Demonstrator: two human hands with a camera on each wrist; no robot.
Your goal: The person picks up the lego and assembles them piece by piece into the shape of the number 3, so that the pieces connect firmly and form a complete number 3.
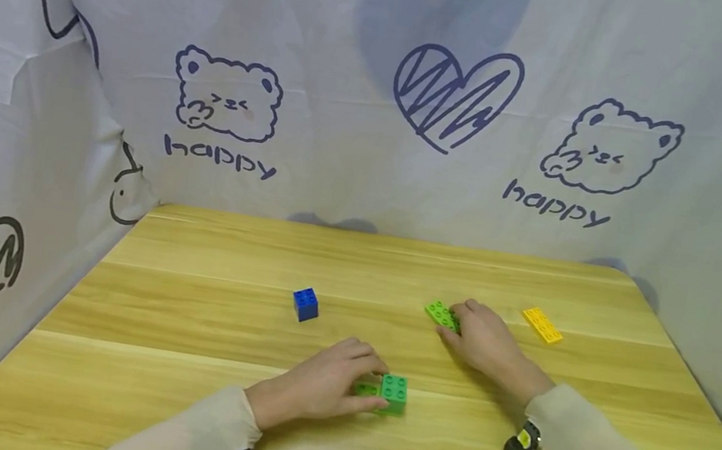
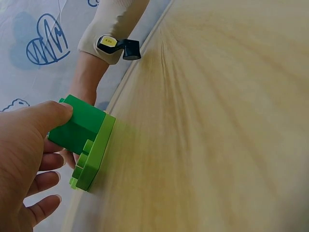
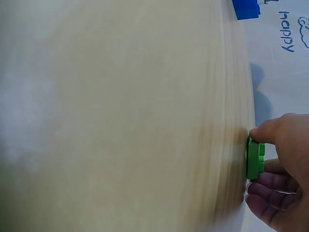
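Note:
My left hand (image 1: 332, 381) pinches a dark green toy brick (image 1: 394, 393) between thumb and fingers. This brick sits on one end of a flat light green toy brick (image 2: 95, 154), whose other studs show bare in the left wrist view. Farther off and to the right, my right hand (image 1: 484, 338) holds a second flat light green brick (image 1: 441, 313) by its edges, thumb on one side and fingers on the other. In the right wrist view, that flat brick (image 3: 254, 159) is low at the tabletop, its far end partly covered by fingers.
A blue brick (image 1: 305, 305) stands on the wooden table (image 1: 192, 324), left of both hands. Beyond the right hand lies a flat yellow brick (image 1: 542, 325). A white printed cloth (image 1: 346, 137) hangs behind the table and along its sides.

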